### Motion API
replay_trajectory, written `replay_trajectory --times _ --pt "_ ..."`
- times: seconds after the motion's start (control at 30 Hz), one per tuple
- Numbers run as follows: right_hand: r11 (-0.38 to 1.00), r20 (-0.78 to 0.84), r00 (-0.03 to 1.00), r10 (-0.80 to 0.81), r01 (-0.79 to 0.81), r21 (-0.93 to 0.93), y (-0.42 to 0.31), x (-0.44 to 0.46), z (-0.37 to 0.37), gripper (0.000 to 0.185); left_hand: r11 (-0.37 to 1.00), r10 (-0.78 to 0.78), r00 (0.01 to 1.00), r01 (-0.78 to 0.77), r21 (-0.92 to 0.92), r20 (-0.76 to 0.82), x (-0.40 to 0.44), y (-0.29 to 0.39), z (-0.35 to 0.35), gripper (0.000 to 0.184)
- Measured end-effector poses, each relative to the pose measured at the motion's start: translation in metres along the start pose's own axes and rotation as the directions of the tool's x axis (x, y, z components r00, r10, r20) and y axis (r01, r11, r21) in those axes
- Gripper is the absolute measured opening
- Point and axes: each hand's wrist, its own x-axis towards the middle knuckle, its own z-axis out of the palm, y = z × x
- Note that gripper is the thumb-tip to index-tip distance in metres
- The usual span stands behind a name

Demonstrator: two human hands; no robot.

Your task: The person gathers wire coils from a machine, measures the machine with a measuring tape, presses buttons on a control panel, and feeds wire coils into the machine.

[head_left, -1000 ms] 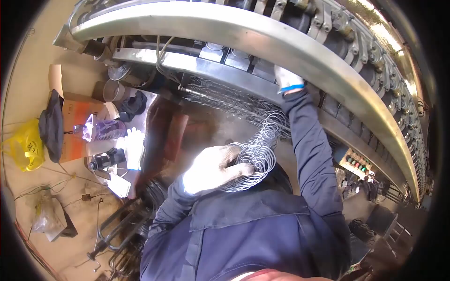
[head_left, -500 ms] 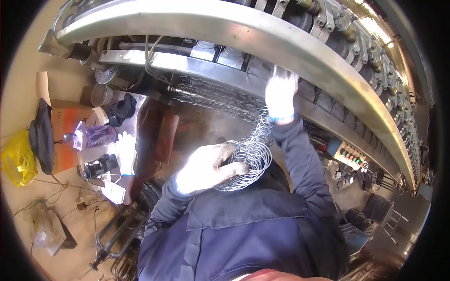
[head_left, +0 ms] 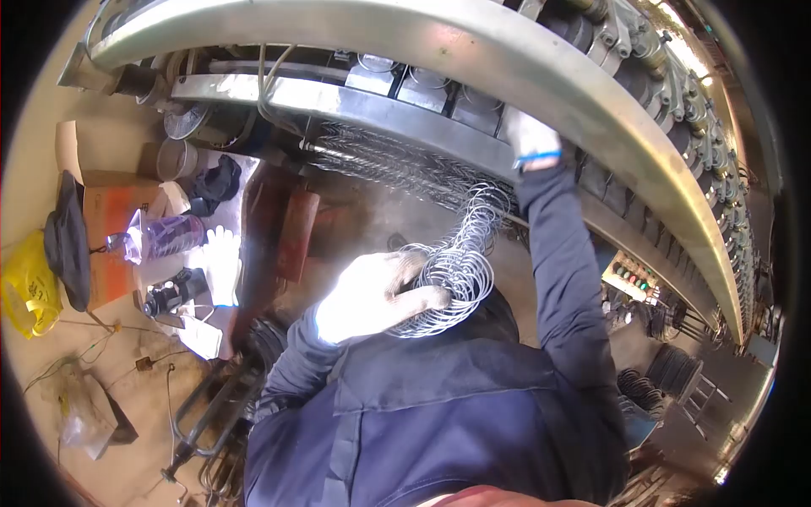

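Observation:
My left hand (head_left: 372, 296), in a pale work glove, is closed round a stack of wire coil springs (head_left: 460, 275) in front of my lap. The stack leans away from me, and its loose far end (head_left: 488, 203) spreads out below the machine's edge. My right hand (head_left: 530, 139), gloved with a blue cuff, reaches in between the curved upper metal rail (head_left: 422, 38) and the lower metal rail (head_left: 338, 106). Its fingers are hidden behind the upper rail. Left of that hand, metal blocks with wire rings (head_left: 422, 89) sit in a row between the rails.
A side table (head_left: 245, 182) on the left bears a purple-tinted bottle (head_left: 173, 237), a spare white glove (head_left: 222, 266) and dark cloth. A yellow bag (head_left: 32, 283) lies farther left. Coloured buttons sit on a control box (head_left: 629, 277) at right. A rack of wire (head_left: 676, 372) stands behind it.
My right hand has moved right and deeper behind the upper rail, away from the far end of the springs. My left hand keeps its hold on the stack, nearly still.

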Motion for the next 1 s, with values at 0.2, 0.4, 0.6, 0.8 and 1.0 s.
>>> replay_trajectory --times 0.2,0.4,0.6,0.8,1.0 --pt "0.97 -0.158 0.984 -0.082 0.116 0.216 0.012 0.0 -0.005 0.032 0.998 0.054 0.997 -0.055 -0.017 -0.056 0.001 -0.006 0.006 0.053" --pt "0.994 -0.134 0.987 -0.09 0.098 0.055 0.013 0.013 -0.004 0.032 1.0 -0.001 1.0 0.001 0.009 -0.017 0.005 0.0 0.001 0.054" --pt "0.978 0.212 0.976 -0.046 0.088 -0.191 -0.005 0.0 -0.042 0.037 0.999 0.045 0.996 -0.045 0.011 -0.072 0.006 -0.007 0.006 0.05" --pt "0.99 -0.097 0.99 -0.105 0.095 -0.102 0.003 -0.044 -0.072 0.036 0.998 0.029 0.997 -0.033 -0.054 -0.072 0.006 -0.002 -0.002 0.05" --pt "0.965 0.116 0.993 -0.023 0.052 -0.258 0.001 -0.016 -0.061 0.032 0.999 0.012 1.0 -0.011 -0.042 0.025 0.012 0.012 -0.014 0.059"
